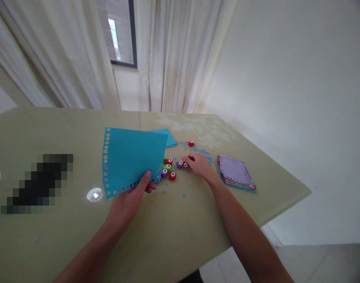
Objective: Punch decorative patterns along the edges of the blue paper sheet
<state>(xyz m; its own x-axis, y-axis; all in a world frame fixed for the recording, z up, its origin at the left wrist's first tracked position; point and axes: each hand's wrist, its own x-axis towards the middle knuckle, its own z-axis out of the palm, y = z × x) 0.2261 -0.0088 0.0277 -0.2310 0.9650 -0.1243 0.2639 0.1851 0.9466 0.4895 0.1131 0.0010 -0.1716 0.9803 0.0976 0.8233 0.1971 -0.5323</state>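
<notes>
Pressure could be creasing the blue paper (134,157) our left grip (134,196) is clamping; we cannot tell our right grip (199,164) is closing.

On the glossy table (174,236): small punches (172,176), confetti (209,155), blue paper (170,138), lilac-topped paper stack (235,171)

Both arms bare, left forearm (94,243) angled up rightward — left hand (132,198) gripping, thumb (144,181) on top. Right forearm (234,212) leans left, right hand (200,164) low, fingers (188,158) kinda curled.
</notes>
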